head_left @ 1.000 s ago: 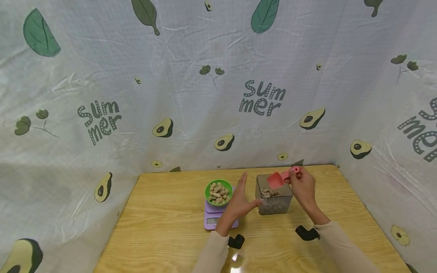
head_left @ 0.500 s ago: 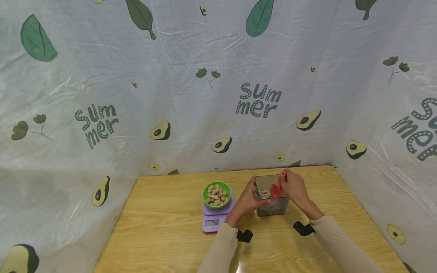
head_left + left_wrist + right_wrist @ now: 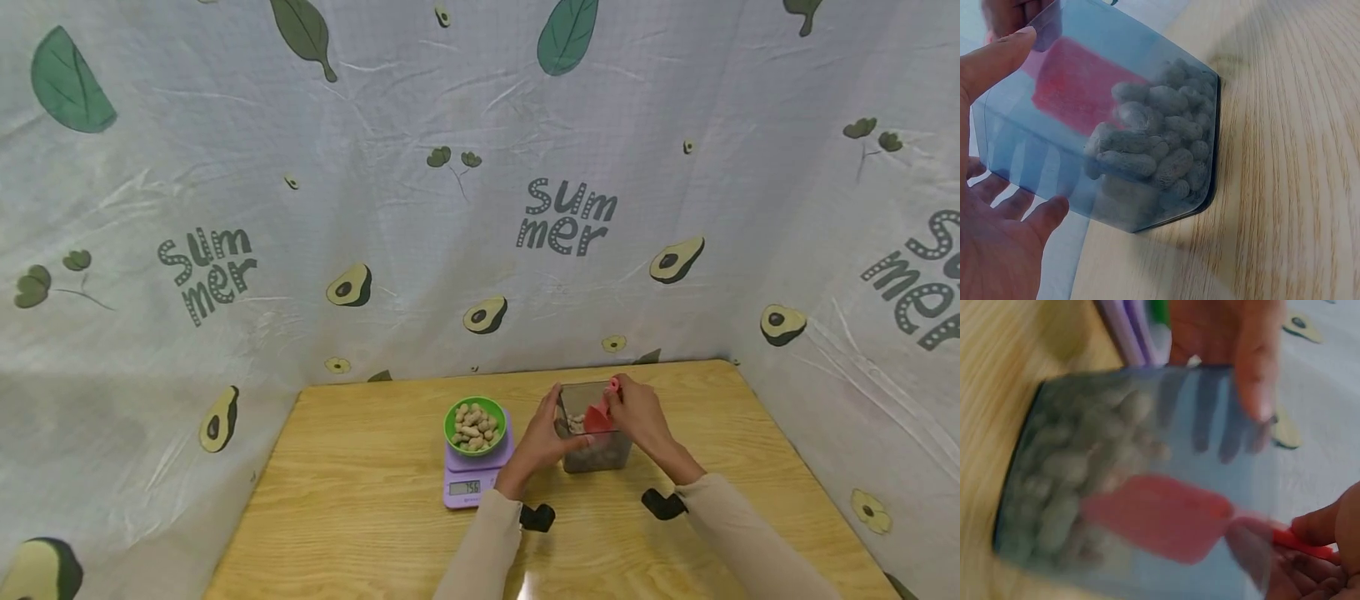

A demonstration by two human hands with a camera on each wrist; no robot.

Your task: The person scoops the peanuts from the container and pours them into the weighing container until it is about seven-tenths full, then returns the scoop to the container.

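A clear, grey-tinted square container stands on the table, with unshelled peanuts in its lower part. My left hand grips its left side, thumb over the near wall at the rim and fingers spread along the side wall. With my right hand I pinch the handle of a pink scoop, whose bowl is tilted down inside the container. In the right wrist view the scoop's tip reaches the peanuts. Part of the handle is hidden by the right fingers.
Left of the container, a purple kitchen scale bears a green bowl of peanuts; its display appears to read 756, decimal point unclear. A patterned curtain hangs right behind the wooden table.
My left hand moved right and took hold of the container. The right hand brought the scoop from above the rim down into the container, then slightly left among the peanuts.
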